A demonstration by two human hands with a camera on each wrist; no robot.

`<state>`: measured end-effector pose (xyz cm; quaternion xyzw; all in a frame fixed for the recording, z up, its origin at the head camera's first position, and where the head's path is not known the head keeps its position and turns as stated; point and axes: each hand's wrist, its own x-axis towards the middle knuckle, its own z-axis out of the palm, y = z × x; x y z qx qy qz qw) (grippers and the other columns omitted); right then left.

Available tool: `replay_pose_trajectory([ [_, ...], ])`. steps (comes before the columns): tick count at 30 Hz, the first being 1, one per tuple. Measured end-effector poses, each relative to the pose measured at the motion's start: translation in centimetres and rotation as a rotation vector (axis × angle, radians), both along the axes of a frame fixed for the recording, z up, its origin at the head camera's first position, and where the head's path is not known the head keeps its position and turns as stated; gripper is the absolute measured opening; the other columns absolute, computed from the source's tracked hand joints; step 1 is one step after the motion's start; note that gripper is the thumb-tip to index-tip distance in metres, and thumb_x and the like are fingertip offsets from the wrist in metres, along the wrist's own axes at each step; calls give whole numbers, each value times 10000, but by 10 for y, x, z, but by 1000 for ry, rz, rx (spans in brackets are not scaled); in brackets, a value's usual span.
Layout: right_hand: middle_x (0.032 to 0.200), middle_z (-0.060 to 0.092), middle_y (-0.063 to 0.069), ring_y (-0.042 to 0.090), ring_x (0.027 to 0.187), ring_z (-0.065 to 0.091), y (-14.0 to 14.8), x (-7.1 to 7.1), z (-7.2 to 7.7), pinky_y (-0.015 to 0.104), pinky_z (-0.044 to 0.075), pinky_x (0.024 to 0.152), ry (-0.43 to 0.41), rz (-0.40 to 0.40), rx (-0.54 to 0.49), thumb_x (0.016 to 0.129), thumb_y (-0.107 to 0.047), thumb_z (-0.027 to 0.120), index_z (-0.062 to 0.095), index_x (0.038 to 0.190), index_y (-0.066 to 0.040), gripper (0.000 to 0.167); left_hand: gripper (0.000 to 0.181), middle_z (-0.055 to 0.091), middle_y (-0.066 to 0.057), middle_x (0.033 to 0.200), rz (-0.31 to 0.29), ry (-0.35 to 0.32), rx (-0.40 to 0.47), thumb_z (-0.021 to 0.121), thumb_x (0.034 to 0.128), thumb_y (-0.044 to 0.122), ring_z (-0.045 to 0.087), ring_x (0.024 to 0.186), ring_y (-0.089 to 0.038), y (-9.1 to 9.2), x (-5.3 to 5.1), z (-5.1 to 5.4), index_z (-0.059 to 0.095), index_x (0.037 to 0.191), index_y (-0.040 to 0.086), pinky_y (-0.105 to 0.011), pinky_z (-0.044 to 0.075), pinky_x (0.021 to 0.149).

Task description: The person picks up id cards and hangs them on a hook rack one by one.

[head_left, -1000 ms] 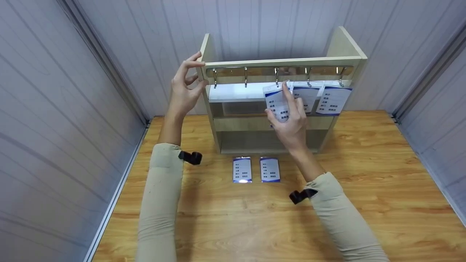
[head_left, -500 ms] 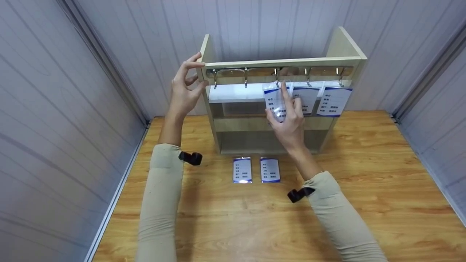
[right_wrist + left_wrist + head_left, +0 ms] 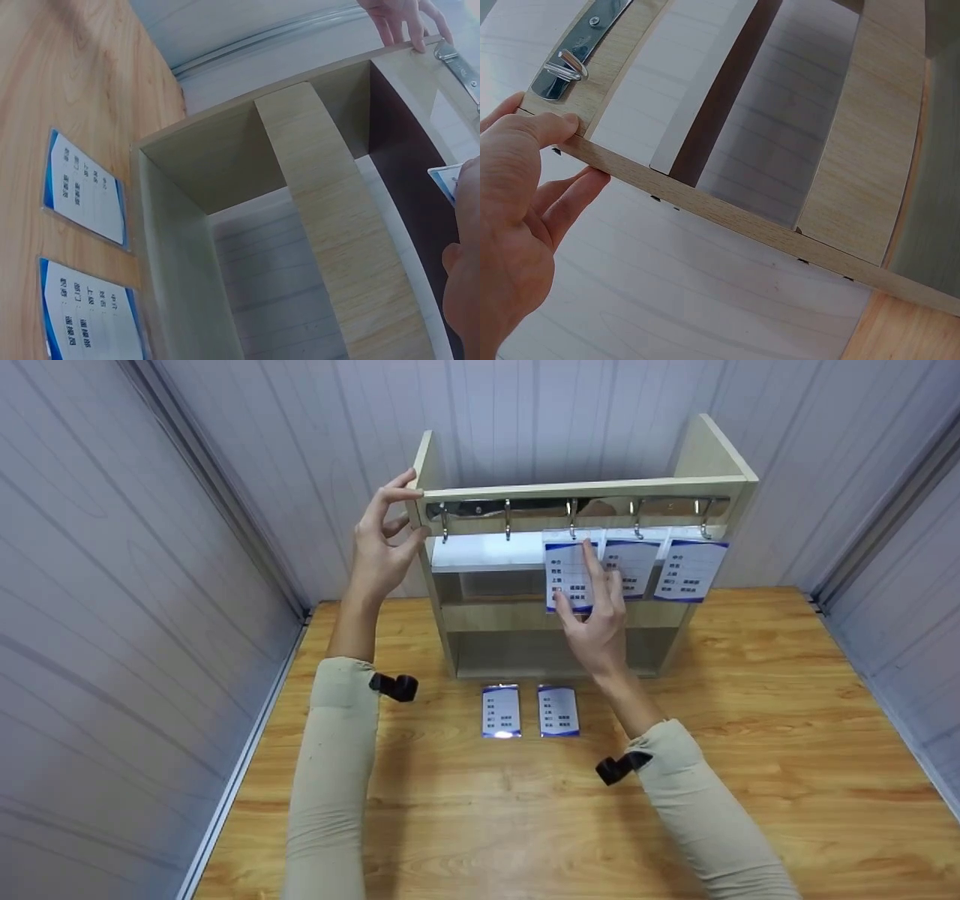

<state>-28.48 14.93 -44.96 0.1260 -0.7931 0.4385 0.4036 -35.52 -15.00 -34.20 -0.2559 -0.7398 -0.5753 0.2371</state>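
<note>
My left hand grips the upper left corner of a pale wooden shelf; the left wrist view shows thumb and fingers on either side of its side panel. A blue-and-white badge card in a clear sleeve hangs from the middle hook of a metal rail. Over the front of this card lies my right hand, its index finger extended on the upper part and its thumb near the lower part. Two similar cards hang to the right, one being the badge card at the far right.
Two more badge cards, a left one and a right one, lie flat on the wooden floor before the shelf. Left of the middle hook, the two hooks, such as the leftmost hook, bear no card. Panelled walls surround the shelf.
The middle card has gone from tilted to hanging nearly straight. My right thumb has moved from its left edge onto its front. The left hand keeps its place.
</note>
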Motion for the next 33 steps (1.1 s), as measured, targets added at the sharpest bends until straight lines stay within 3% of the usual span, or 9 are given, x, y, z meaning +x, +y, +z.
replay_pose_trajectory([
  [3,1514,646,240,201,951,546,1,-1,-3,194,486,692,26,3,-8,1020,-104,779,487,1660,0,711,402,563,-137,1727,2,-1,0,702,973,-114,576,1579,-290,0,-1,0,653,1365,-39,-474,598,1248],
  [8,1443,652,264,129,873,475,3,0,-5,247,470,587,32,11,1,1019,-101,781,484,1661,7,715,393,562,-142,1727,1,2,3,691,977,-121,574,1585,-304,0,-1,1,653,1361,-45,-460,598,1247],
  [16,1322,651,271,150,878,506,8,4,-4,306,514,606,-21,50,11,1024,-139,788,465,1686,-18,747,396,555,-126,1735,1,-7,0,703,983,-120,558,1600,-297,0,1,0,652,1364,-24,-460,593,1254],
  [26,1054,595,230,143,773,489,15,11,-10,129,430,647,-37,52,-5,1034,-123,770,528,1653,-38,670,397,546,-116,1744,5,-5,-12,710,988,-114,555,1603,-299,-1,1,0,653,1366,-7,-530,594,1244],
  [33,1056,597,231,151,746,536,20,18,-16,125,491,647,-56,74,-4,1030,-111,760,536,1656,-60,667,395,552,-124,1737,-1,-7,5,704,981,-124,559,1605,-322,0,2,0,657,1357,-15,-505,595,1247],
])
